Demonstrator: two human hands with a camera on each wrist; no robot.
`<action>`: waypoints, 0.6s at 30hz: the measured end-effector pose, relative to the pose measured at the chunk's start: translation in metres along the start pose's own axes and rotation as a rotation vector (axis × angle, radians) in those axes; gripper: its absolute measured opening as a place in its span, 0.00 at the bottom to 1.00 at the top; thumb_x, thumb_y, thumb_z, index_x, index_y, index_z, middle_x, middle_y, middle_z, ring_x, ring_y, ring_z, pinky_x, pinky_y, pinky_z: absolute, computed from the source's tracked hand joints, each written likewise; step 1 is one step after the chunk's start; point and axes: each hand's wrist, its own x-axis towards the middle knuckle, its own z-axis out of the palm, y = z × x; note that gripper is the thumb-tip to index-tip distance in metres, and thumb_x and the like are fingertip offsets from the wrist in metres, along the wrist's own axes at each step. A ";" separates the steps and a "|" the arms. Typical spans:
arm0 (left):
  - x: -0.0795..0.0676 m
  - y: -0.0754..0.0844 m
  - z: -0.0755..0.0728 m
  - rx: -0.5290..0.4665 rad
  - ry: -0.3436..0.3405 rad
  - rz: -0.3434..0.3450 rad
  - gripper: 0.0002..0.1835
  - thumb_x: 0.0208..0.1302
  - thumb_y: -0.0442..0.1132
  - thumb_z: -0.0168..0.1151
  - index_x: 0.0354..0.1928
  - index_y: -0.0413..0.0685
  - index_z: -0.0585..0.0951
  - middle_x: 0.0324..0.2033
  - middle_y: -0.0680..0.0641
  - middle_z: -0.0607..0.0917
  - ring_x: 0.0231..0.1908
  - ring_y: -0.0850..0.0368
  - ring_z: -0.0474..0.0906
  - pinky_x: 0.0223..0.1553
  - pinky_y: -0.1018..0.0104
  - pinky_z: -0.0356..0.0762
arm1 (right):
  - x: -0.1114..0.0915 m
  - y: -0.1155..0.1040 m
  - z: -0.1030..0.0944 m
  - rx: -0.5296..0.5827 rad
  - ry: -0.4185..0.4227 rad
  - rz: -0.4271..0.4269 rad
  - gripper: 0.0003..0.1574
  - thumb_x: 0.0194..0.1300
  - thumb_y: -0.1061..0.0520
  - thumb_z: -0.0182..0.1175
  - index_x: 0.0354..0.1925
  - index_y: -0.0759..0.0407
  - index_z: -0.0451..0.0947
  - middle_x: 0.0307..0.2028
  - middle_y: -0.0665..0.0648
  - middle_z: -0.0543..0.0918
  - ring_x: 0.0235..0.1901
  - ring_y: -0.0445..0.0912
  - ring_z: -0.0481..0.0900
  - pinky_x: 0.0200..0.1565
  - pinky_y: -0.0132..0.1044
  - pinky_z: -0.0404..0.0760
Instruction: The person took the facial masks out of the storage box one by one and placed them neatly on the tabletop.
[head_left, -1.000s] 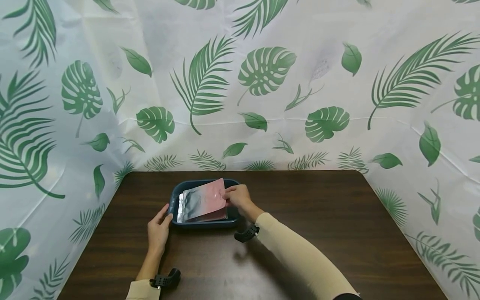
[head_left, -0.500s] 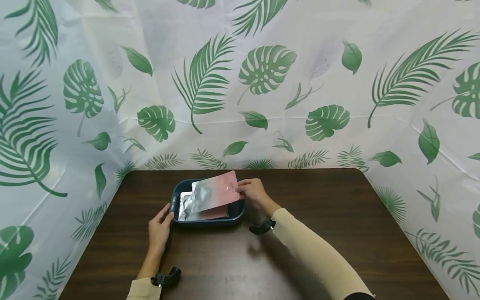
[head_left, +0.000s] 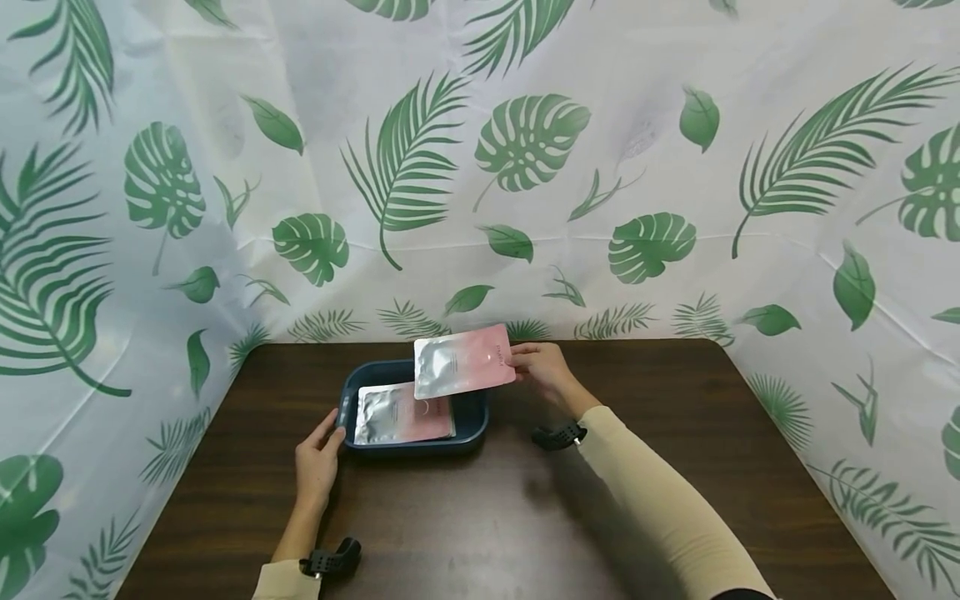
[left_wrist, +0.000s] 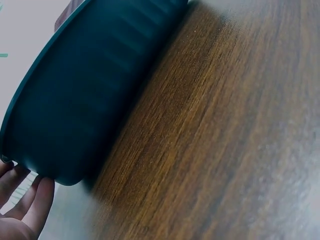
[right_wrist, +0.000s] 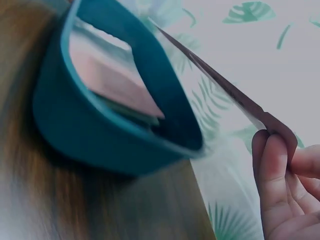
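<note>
My right hand (head_left: 551,367) pinches a pink-and-silver packet (head_left: 463,362) at its right edge, thumb pressed against fingers, holding it up over the far right corner of the bin (head_left: 420,449). I judge it light and thin, mostly flat but giving a little: it bends right beside my pinch. Its shiny skin may be slippery, and it would likely crease before it broke, so that right edge seems the place to hold. My left hand (head_left: 317,462) has thumb and fingers spread, touching the bin's left end; whether a fingertip hooks its rim I cannot tell. More packets (head_left: 401,414) lie inside, toward the bin's near left corner. The bin sits near the table's (head_left: 450,517) back edge; its far rim and the leafy sheet (head_left: 480,183) behind could get in the way.
</note>
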 end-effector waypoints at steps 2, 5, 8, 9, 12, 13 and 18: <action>0.000 -0.001 0.000 0.001 0.000 0.003 0.21 0.69 0.35 0.56 0.64 0.43 0.75 0.64 0.41 0.74 0.62 0.52 0.69 0.43 0.92 0.65 | 0.001 0.001 -0.010 0.007 0.008 -0.005 0.19 0.66 0.62 0.60 0.52 0.73 0.78 0.36 0.56 0.85 0.27 0.41 0.81 0.37 0.35 0.84; 0.000 -0.001 0.002 -0.004 -0.005 0.005 0.22 0.70 0.35 0.56 0.64 0.42 0.75 0.64 0.40 0.74 0.63 0.51 0.68 0.43 0.92 0.65 | 0.001 0.003 -0.025 0.004 0.028 -0.016 0.19 0.66 0.62 0.60 0.52 0.73 0.78 0.36 0.55 0.85 0.28 0.41 0.81 0.39 0.37 0.84; -0.002 0.000 0.002 0.005 -0.007 -0.001 0.22 0.70 0.36 0.56 0.65 0.44 0.74 0.65 0.41 0.74 0.63 0.52 0.68 0.42 0.93 0.65 | 0.000 0.006 -0.040 0.005 0.050 -0.022 0.17 0.65 0.63 0.61 0.50 0.72 0.80 0.35 0.54 0.84 0.27 0.41 0.80 0.36 0.35 0.83; -0.003 0.000 0.002 0.008 -0.006 -0.004 0.22 0.71 0.36 0.55 0.65 0.44 0.74 0.65 0.42 0.74 0.63 0.52 0.68 0.42 0.93 0.65 | 0.000 0.007 -0.044 0.011 0.058 -0.022 0.17 0.65 0.63 0.61 0.49 0.72 0.80 0.35 0.54 0.84 0.27 0.41 0.80 0.34 0.33 0.82; -0.005 0.001 0.001 0.023 -0.005 -0.002 0.22 0.71 0.37 0.55 0.66 0.45 0.74 0.65 0.42 0.74 0.64 0.51 0.68 0.42 0.93 0.64 | 0.001 0.011 -0.055 0.023 0.086 -0.003 0.17 0.65 0.63 0.60 0.50 0.72 0.79 0.34 0.53 0.84 0.27 0.41 0.79 0.33 0.32 0.80; -0.005 0.001 0.001 0.024 -0.004 0.000 0.22 0.71 0.37 0.55 0.66 0.45 0.74 0.65 0.42 0.74 0.64 0.50 0.68 0.42 0.93 0.64 | 0.002 0.012 -0.058 0.024 0.098 0.006 0.18 0.66 0.63 0.60 0.51 0.72 0.79 0.34 0.53 0.85 0.27 0.41 0.79 0.34 0.32 0.81; -0.007 0.004 0.001 0.033 -0.010 0.011 0.22 0.71 0.37 0.55 0.66 0.45 0.73 0.65 0.41 0.73 0.67 0.47 0.65 0.44 0.93 0.59 | 0.005 0.018 -0.072 0.026 0.128 0.033 0.21 0.67 0.64 0.58 0.56 0.74 0.75 0.32 0.51 0.84 0.25 0.40 0.78 0.33 0.32 0.80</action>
